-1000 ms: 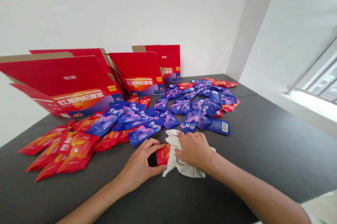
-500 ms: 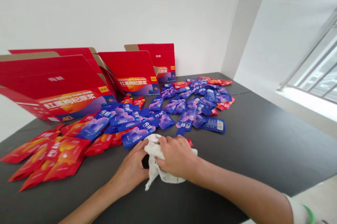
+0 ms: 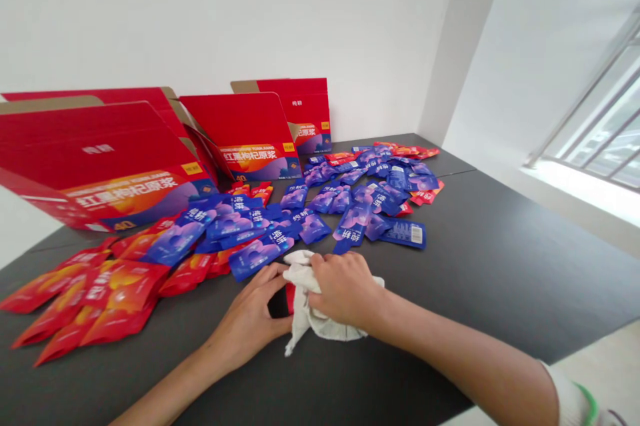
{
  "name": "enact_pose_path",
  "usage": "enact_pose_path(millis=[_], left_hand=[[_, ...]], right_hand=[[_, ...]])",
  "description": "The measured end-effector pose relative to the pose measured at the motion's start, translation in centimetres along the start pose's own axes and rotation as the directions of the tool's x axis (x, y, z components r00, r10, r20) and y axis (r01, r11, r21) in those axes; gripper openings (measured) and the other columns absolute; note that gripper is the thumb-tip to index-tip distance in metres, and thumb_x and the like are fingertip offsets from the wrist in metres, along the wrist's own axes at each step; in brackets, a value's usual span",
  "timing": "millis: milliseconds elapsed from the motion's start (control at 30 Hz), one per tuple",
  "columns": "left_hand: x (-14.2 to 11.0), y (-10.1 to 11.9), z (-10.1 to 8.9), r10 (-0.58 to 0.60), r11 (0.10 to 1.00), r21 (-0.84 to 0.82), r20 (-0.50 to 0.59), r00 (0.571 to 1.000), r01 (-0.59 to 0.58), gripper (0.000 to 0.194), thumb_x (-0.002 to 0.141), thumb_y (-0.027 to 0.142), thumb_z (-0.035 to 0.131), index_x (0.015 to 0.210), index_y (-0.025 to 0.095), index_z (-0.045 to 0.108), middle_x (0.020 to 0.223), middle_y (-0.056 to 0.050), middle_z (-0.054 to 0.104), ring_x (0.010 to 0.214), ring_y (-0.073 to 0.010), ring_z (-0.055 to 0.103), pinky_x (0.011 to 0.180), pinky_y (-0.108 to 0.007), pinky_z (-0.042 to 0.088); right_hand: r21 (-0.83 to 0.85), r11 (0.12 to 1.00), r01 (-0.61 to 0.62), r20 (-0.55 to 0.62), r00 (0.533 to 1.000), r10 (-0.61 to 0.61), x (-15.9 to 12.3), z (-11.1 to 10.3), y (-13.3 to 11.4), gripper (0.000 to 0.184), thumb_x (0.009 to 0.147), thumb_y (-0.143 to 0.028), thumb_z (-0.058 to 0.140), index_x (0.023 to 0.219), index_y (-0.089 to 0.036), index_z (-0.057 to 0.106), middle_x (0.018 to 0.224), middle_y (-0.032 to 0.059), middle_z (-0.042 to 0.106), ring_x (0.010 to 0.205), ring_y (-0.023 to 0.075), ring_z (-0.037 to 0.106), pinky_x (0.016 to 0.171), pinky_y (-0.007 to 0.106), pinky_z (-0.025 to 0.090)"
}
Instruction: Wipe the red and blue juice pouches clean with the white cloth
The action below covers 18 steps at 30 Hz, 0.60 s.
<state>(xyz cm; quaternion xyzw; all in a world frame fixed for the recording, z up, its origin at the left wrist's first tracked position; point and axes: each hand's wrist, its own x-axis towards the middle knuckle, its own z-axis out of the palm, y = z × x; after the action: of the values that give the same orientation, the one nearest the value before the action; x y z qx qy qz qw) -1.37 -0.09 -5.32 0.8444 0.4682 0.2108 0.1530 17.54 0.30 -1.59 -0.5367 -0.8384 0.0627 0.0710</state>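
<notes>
Seemingly wiping a pouch [image 3: 290,297], lower centre
Left hand [image 3: 255,313] pinching it, right hand [image 3: 345,289] clutching cloth [image 3: 300,314]; next calling for steadiness.

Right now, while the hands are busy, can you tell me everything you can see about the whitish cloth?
The cloth is plain off-white and looks like soft, thin fabric. It's bunched and creased, with a pointed corner hanging toward the near side. The right hand grips it from above, hiding its middle. It sits low over the black table, and something red peeks out at its left edge. The left hand is right beside it; I can't tell if they touch.
</notes>
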Motion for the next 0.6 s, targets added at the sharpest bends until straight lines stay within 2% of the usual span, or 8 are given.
enact_pose_path(millis=[100,200,300,367,467,600], left_hand=[[-0.1,0.3,-0.4,-0.017,0.997,0.07,0.008,1.0,0.016,0.048,0.072,0.043,0.064,0.116,0.027,0.056,0.115,-0.003,0.056,0.105,-0.0233,0.054,0.091,-0.034,0.045],[-0.6,0.1,-1.1,0.025,0.983,0.181,-0.02,0.999,-0.021,0.052,0.07,0.048,0.064,0.117,0.027,0.055,0.116,-0.003,0.056,0.105,-0.0235,0.056,0.09,-0.033,0.046],[-1.4,-0.8,-2.6,0.115,0.951,0.301,-0.125,0.985,-0.073,0.056,0.07,0.048,0.064,0.121,0.026,0.052,0.119,-0.005,0.055,0.106,-0.0245,0.055,0.093,-0.033,0.044],[-1.9,-2.0,-4.2,0.148,0.924,0.379,-0.228,0.962,-0.052,0.058,0.071,0.048,0.064,0.123,0.026,0.05,0.118,-0.006,0.055,0.107,-0.0254,0.054,0.095,-0.034,0.042],[-2.3,-4.6,-7.3,0.096,0.877,0.47,-0.373,0.923,0.098,0.058,0.072,0.049,0.062,0.123,0.027,0.049,0.119,-0.007,0.054,0.111,-0.0267,0.052,0.099,-0.037,0.039],[-2.5,-8.8,-10.8,-0.135,0.775,0.499,-0.47,0.872,0.389,0.06,0.074,0.056,0.055,0.121,0.02,0.052,0.121,-0.01,0.054,0.113,-0.0315,0.049,0.1,-0.041,0.035]], right_hand=[[-0.039,0.984,-0.175,0.053,0.983,0.177,0.1,-1.3,3.0,0.035,0.074,-0.038,0.052,0.099,-0.016,0.061,0.094,0.0132,0.067,0.087,0.0284,0.063,0.072,0.036,0.044],[-0.026,0.971,-0.238,0.019,0.971,0.239,0.5,-2.7,5.8,0.038,0.078,-0.043,0.046,0.102,-0.017,0.06,0.097,0.0125,0.066,0.088,0.0269,0.062,0.069,0.033,0.043],[0.043,0.96,-0.277,-0.065,0.958,0.279,1.1,-3.2,7.1,0.04,0.082,-0.046,0.041,0.105,-0.017,0.056,0.097,0.011,0.066,0.087,0.0242,0.062,0.067,0.029,0.04],[0.096,0.959,-0.267,-0.084,0.958,0.275,1.4,-3.0,7.2,0.038,0.082,-0.047,0.042,0.101,-0.017,0.056,0.093,0.0094,0.066,0.084,0.0226,0.062,0.065,0.027,0.038],[0.116,0.968,-0.221,-0.074,0.97,0.23,1.7,-2.0,6.9,0.036,0.082,-0.048,0.043,0.098,-0.019,0.056,0.09,0.0078,0.066,0.084,0.0224,0.062,0.064,0.027,0.036],[0.106,0.98,-0.166,-0.014,0.986,0.169,1.7,-0.4,6.5,0.037,0.081,-0.05,0.045,0.098,-0.019,0.056,0.09,0.0077,0.066,0.085,0.0233,0.061,0.063,0.027,0.034]])
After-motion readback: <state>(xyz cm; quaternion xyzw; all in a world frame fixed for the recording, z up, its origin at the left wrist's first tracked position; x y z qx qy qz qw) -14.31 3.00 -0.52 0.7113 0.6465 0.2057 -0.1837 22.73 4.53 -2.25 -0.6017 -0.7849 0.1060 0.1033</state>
